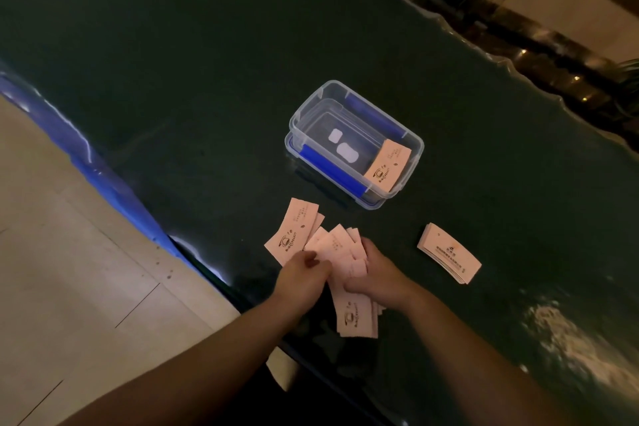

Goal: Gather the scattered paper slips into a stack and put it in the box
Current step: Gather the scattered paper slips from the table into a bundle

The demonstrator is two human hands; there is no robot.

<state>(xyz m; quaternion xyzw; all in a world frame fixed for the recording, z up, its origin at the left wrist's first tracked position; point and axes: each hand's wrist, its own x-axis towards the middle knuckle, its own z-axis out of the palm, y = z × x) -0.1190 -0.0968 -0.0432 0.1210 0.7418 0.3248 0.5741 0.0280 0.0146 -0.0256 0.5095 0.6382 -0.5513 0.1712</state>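
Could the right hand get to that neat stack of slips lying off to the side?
Probably yes: the stack lies alone on the dark table, right of the right hand, nothing between. But that hand is busy holding loose slips.

Pink slips [349, 273] fanned, clear box [352, 145] w/ one slip
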